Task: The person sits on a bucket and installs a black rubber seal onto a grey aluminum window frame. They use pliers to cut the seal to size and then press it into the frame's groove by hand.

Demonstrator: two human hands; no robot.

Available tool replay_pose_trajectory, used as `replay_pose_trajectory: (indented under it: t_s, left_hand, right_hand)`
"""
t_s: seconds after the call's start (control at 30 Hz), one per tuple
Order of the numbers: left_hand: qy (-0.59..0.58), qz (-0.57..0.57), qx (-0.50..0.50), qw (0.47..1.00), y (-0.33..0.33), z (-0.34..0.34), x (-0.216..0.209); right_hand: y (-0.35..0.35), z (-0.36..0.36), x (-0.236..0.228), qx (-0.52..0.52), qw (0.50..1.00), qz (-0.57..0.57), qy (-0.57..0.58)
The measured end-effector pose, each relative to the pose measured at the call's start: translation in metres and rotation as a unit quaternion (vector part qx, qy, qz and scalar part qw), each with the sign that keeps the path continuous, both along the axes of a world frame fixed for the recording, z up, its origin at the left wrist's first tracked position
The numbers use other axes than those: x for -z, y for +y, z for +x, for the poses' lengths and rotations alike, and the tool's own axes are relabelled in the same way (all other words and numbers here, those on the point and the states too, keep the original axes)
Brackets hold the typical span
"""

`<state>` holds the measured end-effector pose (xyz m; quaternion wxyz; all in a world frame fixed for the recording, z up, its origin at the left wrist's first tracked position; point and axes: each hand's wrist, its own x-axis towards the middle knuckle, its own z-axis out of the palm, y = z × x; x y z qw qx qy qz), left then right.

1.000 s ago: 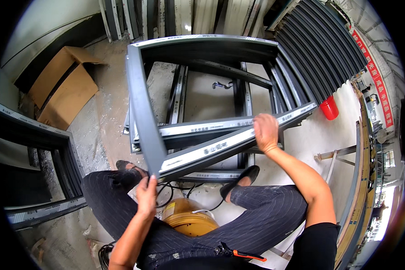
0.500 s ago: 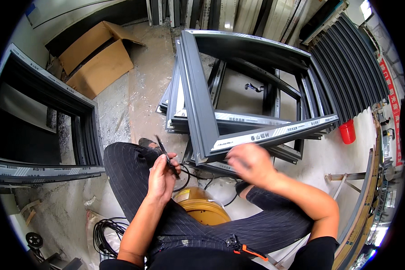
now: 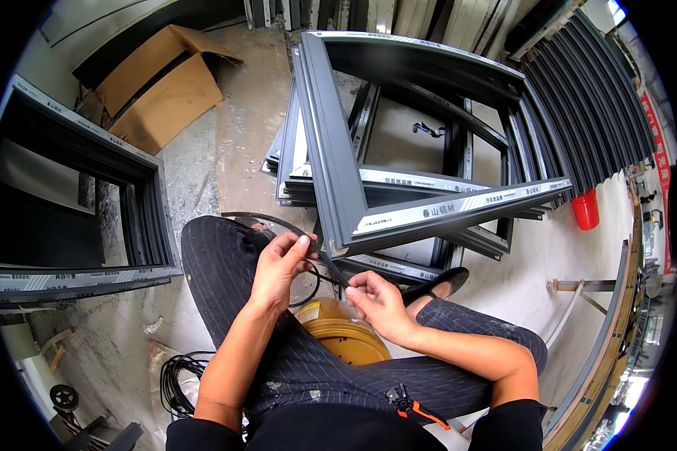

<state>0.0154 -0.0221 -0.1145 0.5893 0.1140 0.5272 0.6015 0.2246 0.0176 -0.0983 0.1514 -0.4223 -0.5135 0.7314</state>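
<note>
A thin black rubber strip stretches between my two hands above my lap. My left hand pinches it between thumb and fingers, and a loose end curves away past the fingers over my left knee. With thumb and forefinger, my right hand grips the strip lower down, to the right. Just beyond the hands stands a stack of dark grey metal window frames with printed white film. The near corner of the top frame is close to the strip. A pair of pliers with orange handles lies against my lap.
Between my legs sits a yellow round bucket. More frames stand at the left, near an open cardboard box. A coil of black cord lies lower left. A red bucket and dark ribbed panels are at the right.
My right hand has come down and left from the frame's corner and taken hold of the strip. The strip is now drawn out between both hands. My right foot has shifted into view.
</note>
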Motion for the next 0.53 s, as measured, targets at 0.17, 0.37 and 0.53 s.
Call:
replay_pose_trajectory:
  t_s: [0.17,0.37,0.53]
  left_hand:
    - [0.131,0.011,0.006,0.991,0.021,0.005,0.033]
    - [0.300,0.040,0.075,0.950,0.028,0.010,0.048]
    - [0.376,0.025,0.105,0.920,0.033,0.009,0.046]
  right_hand:
    - [0.001,0.003,0.008,-0.040,0.997,0.030,-0.064]
    - [-0.008,0.012,0.036,-0.052,0.996,0.016,-0.070]
    - [-0.005,0.012,0.039,-0.070,0.995,-0.015,-0.070]
